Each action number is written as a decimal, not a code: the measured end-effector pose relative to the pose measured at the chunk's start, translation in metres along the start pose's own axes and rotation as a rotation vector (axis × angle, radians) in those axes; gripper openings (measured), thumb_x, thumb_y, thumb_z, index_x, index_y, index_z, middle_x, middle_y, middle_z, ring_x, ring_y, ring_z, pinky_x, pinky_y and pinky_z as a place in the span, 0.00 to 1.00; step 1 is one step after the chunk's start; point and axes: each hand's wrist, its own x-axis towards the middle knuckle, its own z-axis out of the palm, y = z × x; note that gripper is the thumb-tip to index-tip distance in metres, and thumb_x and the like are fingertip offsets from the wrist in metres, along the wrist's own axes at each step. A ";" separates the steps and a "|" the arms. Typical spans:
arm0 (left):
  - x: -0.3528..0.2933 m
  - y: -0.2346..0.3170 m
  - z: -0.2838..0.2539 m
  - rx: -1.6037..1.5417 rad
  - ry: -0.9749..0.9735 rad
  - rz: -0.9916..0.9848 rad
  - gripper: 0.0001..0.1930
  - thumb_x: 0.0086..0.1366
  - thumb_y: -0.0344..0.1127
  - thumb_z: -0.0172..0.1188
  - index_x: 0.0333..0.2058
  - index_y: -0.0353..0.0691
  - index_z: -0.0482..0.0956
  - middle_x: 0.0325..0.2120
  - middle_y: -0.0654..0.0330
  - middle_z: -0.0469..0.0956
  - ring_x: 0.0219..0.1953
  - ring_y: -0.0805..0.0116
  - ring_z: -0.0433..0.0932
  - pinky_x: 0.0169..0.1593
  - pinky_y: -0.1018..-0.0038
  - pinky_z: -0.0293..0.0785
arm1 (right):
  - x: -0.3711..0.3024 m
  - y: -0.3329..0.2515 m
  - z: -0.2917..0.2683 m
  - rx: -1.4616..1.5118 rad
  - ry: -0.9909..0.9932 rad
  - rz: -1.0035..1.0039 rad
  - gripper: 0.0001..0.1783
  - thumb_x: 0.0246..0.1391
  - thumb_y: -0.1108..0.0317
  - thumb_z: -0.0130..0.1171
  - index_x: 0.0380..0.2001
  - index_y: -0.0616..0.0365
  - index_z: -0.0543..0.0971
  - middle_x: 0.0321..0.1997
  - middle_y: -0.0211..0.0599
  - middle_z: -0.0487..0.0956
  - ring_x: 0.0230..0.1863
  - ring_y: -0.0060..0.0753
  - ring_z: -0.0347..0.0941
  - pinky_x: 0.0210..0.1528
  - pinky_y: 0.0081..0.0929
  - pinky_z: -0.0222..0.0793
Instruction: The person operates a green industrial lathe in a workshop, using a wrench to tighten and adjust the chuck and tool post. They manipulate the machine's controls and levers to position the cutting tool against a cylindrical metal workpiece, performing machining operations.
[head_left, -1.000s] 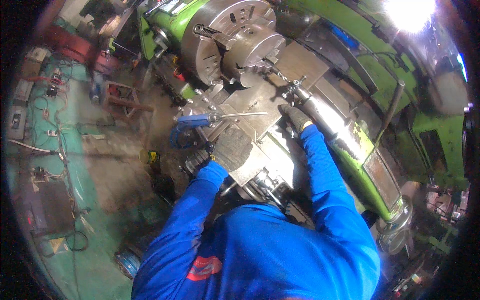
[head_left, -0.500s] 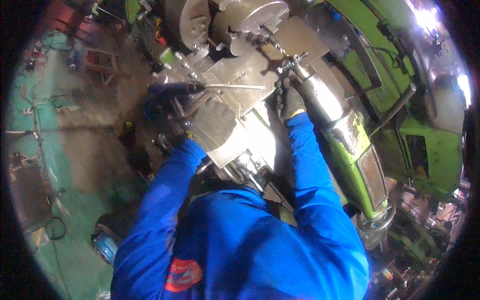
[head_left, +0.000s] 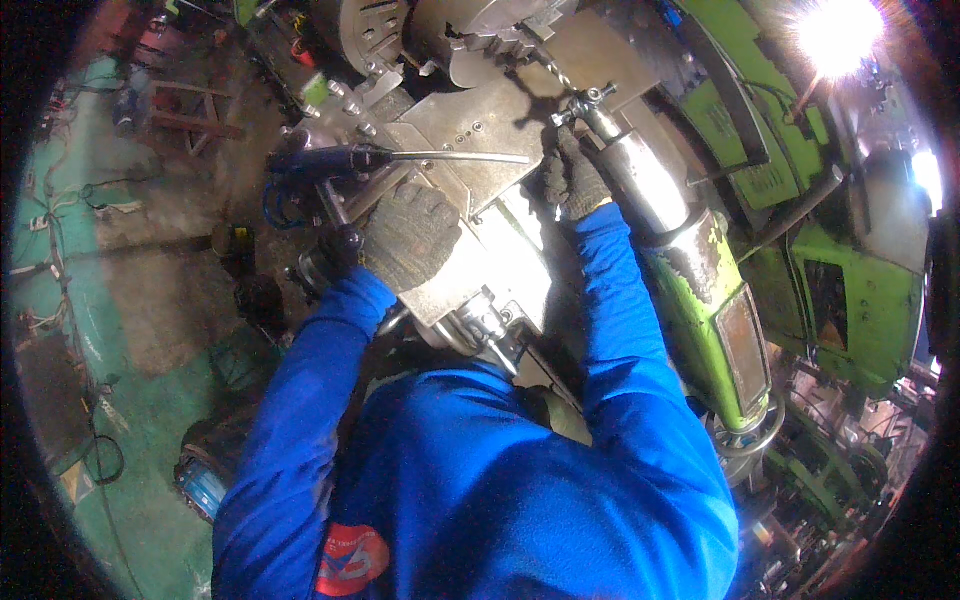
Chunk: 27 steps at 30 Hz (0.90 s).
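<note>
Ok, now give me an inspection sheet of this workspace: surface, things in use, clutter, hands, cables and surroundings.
Surface: flat metal plate, partly washed out by glare.
Things in use: drill bit in the drill chuck, pointing toward the lathe chuck; the lathe chuck is cut off by the upper edge.
Clutter: dark blue tool, its thin metal tube reaching right.
Hands: left hand gloved, on the plate; right hand gloved, close to the drill chuck, contact unclear.
Cables: black cable looped on the green floor.
Surroundings: green machine housing at right; lit lamp upper right.
</note>
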 end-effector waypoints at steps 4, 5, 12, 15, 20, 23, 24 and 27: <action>0.001 0.000 -0.002 0.028 -0.011 0.000 0.12 0.64 0.44 0.55 0.36 0.45 0.83 0.37 0.56 0.80 0.46 0.56 0.76 0.55 0.56 0.70 | 0.006 0.000 0.007 -0.053 0.135 0.132 0.12 0.71 0.52 0.57 0.49 0.42 0.78 0.23 0.23 0.75 0.17 0.19 0.69 0.12 0.18 0.60; 0.002 -0.001 -0.003 0.054 -0.030 0.000 0.12 0.64 0.44 0.56 0.35 0.45 0.83 0.37 0.57 0.80 0.45 0.56 0.76 0.55 0.56 0.70 | 0.004 -0.002 0.012 -0.076 0.160 0.165 0.13 0.71 0.50 0.56 0.50 0.41 0.78 0.23 0.23 0.75 0.16 0.19 0.69 0.12 0.18 0.61; 0.007 0.001 -0.014 0.037 -0.117 0.008 0.12 0.62 0.43 0.57 0.37 0.45 0.83 0.37 0.56 0.81 0.45 0.56 0.77 0.54 0.56 0.70 | 0.005 0.001 0.008 -0.307 0.197 0.134 0.21 0.68 0.41 0.54 0.48 0.44 0.78 0.23 0.27 0.74 0.16 0.25 0.67 0.17 0.27 0.68; 0.003 0.001 -0.005 -0.013 -0.030 -0.022 0.12 0.63 0.44 0.56 0.37 0.45 0.83 0.38 0.56 0.81 0.45 0.55 0.77 0.54 0.56 0.71 | 0.005 0.005 0.010 -0.252 0.190 0.107 0.26 0.65 0.37 0.54 0.42 0.48 0.79 0.21 0.30 0.74 0.15 0.29 0.67 0.16 0.30 0.67; -0.003 -0.001 0.009 -0.047 0.059 -0.026 0.12 0.65 0.45 0.57 0.36 0.46 0.84 0.37 0.56 0.81 0.45 0.54 0.78 0.52 0.54 0.71 | -0.010 0.002 0.015 -0.324 0.046 -0.434 0.21 0.69 0.44 0.54 0.41 0.51 0.79 0.19 0.30 0.72 0.17 0.27 0.71 0.17 0.30 0.72; -0.001 -0.001 0.002 -0.053 0.064 -0.018 0.11 0.65 0.45 0.57 0.36 0.46 0.84 0.37 0.55 0.81 0.45 0.53 0.78 0.51 0.53 0.72 | -0.019 -0.015 0.010 0.069 -0.102 -0.053 0.16 0.71 0.51 0.54 0.40 0.51 0.78 0.18 0.30 0.72 0.16 0.26 0.72 0.17 0.30 0.75; -0.001 -0.001 0.002 -0.071 0.070 -0.013 0.11 0.65 0.45 0.57 0.36 0.46 0.83 0.37 0.55 0.81 0.45 0.53 0.78 0.51 0.53 0.72 | -0.020 -0.015 0.007 0.147 -0.124 0.046 0.14 0.71 0.53 0.54 0.40 0.51 0.78 0.18 0.30 0.72 0.16 0.26 0.72 0.17 0.31 0.76; 0.000 -0.001 0.000 -0.070 -0.009 -0.008 0.12 0.65 0.45 0.56 0.38 0.45 0.82 0.39 0.55 0.80 0.47 0.53 0.77 0.53 0.53 0.71 | -0.018 0.003 0.002 -0.070 -0.100 -0.090 0.13 0.73 0.54 0.52 0.37 0.50 0.77 0.18 0.30 0.73 0.14 0.27 0.71 0.17 0.32 0.76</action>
